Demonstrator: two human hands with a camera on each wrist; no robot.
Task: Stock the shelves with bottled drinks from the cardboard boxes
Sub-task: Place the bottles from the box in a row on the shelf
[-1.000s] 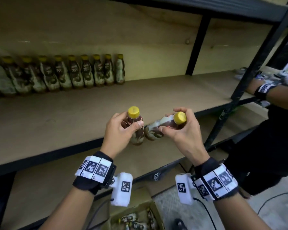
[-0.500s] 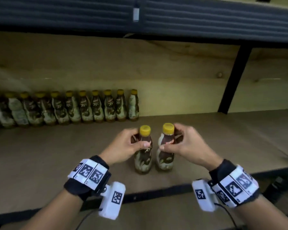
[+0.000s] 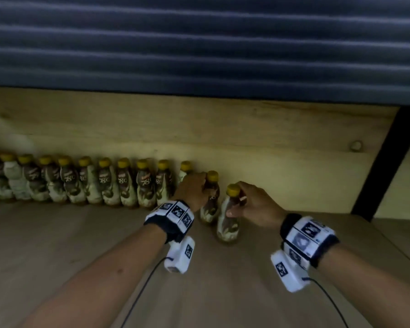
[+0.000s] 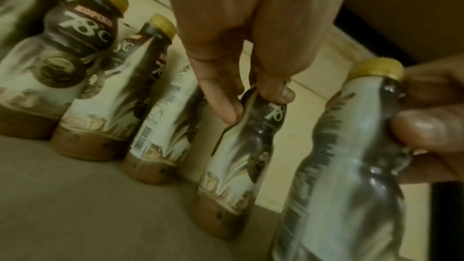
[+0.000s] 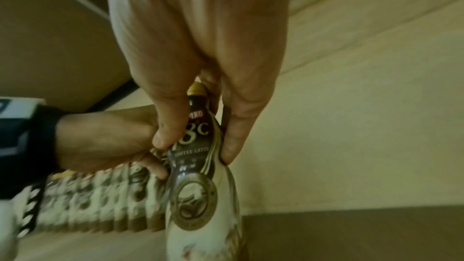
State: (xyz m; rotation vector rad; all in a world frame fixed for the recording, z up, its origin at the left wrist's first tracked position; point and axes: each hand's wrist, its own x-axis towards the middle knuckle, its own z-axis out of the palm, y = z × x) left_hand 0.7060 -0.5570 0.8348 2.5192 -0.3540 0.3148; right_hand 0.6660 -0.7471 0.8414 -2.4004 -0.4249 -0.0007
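Note:
Two yellow-capped coffee bottles are in my hands over the wooden shelf (image 3: pixel 57 245). My left hand (image 3: pixel 194 188) grips the neck of one bottle (image 3: pixel 210 204) (image 4: pixel 238 158), upright at the right end of the row of bottles (image 3: pixel 81 183) along the back wall. My right hand (image 3: pixel 253 204) pinches the neck of the second bottle (image 3: pixel 227 223) (image 5: pixel 200 195), just right of and nearer than the first. That bottle also shows in the left wrist view (image 4: pixel 346 166). Whether either base touches the board I cannot tell.
The dark ribbed underside of the upper shelf (image 3: pixel 199 43) hangs low overhead. A black upright post (image 3: pixel 384 162) stands at the right. Bare shelf board (image 3: pixel 294 185) runs from the bottles to the post and in front of the row.
Both hands have carried the bottles from the shelf's front edge back toward the wall, to the right end of the row. My head has moved closer in under the upper shelf.

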